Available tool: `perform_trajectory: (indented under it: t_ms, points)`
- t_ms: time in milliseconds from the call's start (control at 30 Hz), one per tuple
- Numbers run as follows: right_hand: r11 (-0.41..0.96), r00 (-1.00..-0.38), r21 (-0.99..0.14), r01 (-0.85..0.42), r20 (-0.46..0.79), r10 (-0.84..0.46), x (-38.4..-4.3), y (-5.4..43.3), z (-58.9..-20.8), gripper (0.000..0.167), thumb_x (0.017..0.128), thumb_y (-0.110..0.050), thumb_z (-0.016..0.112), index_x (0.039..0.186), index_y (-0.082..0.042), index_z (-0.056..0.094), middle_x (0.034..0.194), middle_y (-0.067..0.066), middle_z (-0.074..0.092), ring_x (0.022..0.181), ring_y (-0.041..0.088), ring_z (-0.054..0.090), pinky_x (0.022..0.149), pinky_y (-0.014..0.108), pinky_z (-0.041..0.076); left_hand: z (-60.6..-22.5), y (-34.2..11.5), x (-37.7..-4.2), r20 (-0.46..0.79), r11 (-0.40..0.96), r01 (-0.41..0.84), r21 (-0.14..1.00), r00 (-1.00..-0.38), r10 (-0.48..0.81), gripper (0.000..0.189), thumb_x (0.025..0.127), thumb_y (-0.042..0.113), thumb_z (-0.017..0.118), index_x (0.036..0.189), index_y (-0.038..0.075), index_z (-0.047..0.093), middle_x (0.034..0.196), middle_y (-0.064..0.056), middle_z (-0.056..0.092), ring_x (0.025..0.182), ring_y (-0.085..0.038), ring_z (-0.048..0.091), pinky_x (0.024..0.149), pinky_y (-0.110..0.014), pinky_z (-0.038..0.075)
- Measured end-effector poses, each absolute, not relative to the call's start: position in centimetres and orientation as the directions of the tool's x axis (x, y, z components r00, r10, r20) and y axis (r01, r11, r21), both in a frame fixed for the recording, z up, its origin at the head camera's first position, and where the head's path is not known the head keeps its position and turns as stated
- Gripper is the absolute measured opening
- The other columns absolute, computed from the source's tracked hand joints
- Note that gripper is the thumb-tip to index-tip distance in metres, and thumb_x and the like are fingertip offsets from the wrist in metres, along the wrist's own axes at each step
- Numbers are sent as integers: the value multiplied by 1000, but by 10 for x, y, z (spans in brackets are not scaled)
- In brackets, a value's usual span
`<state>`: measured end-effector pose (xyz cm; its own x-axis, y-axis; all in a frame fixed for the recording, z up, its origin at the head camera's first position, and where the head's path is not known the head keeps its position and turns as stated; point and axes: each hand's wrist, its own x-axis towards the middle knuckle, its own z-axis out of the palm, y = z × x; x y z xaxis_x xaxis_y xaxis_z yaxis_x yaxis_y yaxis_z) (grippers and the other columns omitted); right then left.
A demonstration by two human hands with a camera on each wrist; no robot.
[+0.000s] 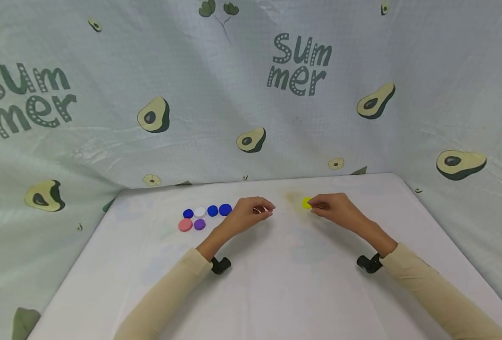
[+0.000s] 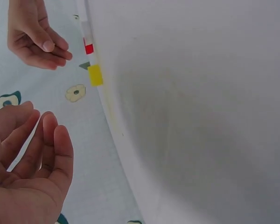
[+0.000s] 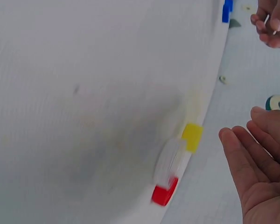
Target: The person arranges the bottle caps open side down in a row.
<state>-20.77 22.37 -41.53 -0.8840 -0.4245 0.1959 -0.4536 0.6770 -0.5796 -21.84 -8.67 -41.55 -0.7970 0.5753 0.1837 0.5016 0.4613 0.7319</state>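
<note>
My left hand [image 1: 248,212] hovers over the table with loosely curled fingers and nothing between them. Just left of it lies a blue bottle cap [image 1: 225,209], beside another blue cap [image 1: 213,211]. My right hand [image 1: 336,210] is over the table's right half, its fingertips close to a yellow cap [image 1: 306,203] in the head view. From the right wrist, a gap shows between the fingers [image 3: 238,158] and the yellow cap [image 3: 192,137], and the hand is empty. Next to that cap are a clear ribbed cap [image 3: 170,161] and a red cap [image 3: 164,192], hidden behind the hand in the head view.
Farther left lie a small blue cap [image 1: 188,214], a white cap [image 1: 199,212], a pinkish-red cap [image 1: 185,225] and a purple cap [image 1: 199,224]. A white cloth covers the table [image 1: 276,283]. Behind it hangs a printed curtain [image 1: 208,94] with avocados.
</note>
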Motion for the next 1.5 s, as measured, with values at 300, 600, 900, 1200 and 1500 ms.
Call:
perform_trajectory:
  t_ms: [300, 600, 900, 1200, 1500]
  points:
    - [724, -900, -538, -432, 202, -387, -222, 246, -406, 26, 94, -6, 73, 118, 1, 72, 114, 15, 74, 102, 29, 72, 84, 40, 60, -417, -53, -244, 153, 459, 456, 762, -816, 557, 25, 99, 14, 67, 121, 2, 71, 113, -7, 72, 99, -20, 68, 84, -25, 57]
    - [748, -903, -512, -423, 170, -394, -235, 247, -414, 25, 95, -9, 72, 118, 0, 73, 113, 15, 74, 99, 28, 71, 87, 44, 60, -427, -20, -261, 136, 442, 400, 803, -845, 517, 28, 97, 8, 70, 124, 0, 69, 107, -11, 72, 99, -25, 68, 79, -24, 56]
    - [765, -897, -485, -425, 113, -427, -254, 245, -421, 27, 93, -6, 73, 118, 3, 71, 109, 17, 75, 99, 30, 72, 85, 44, 60, -429, 4, -273, 72, 459, 292, 839, -896, 438, 37, 90, 6, 78, 125, -1, 67, 111, -14, 72, 102, -26, 68, 83, -28, 57]
    - [803, -911, -509, -309, -84, -404, -274, 235, -417, 35, 88, -10, 80, 118, 5, 70, 106, 15, 75, 101, 29, 70, 90, 42, 58, -432, 23, -284, -23, 518, 216, 828, -909, 416, 43, 82, -1, 83, 122, -3, 68, 110, -14, 71, 98, -23, 66, 82, -24, 57]
    - [799, -890, -483, -359, -79, -448, -284, 229, -423, 28, 83, -7, 83, 108, 3, 74, 98, 11, 75, 91, 24, 71, 86, 41, 58, -440, 36, -285, -23, 543, 206, 814, -923, 385, 35, 81, -1, 84, 114, -4, 73, 102, -14, 74, 87, -18, 66, 78, -19, 57]
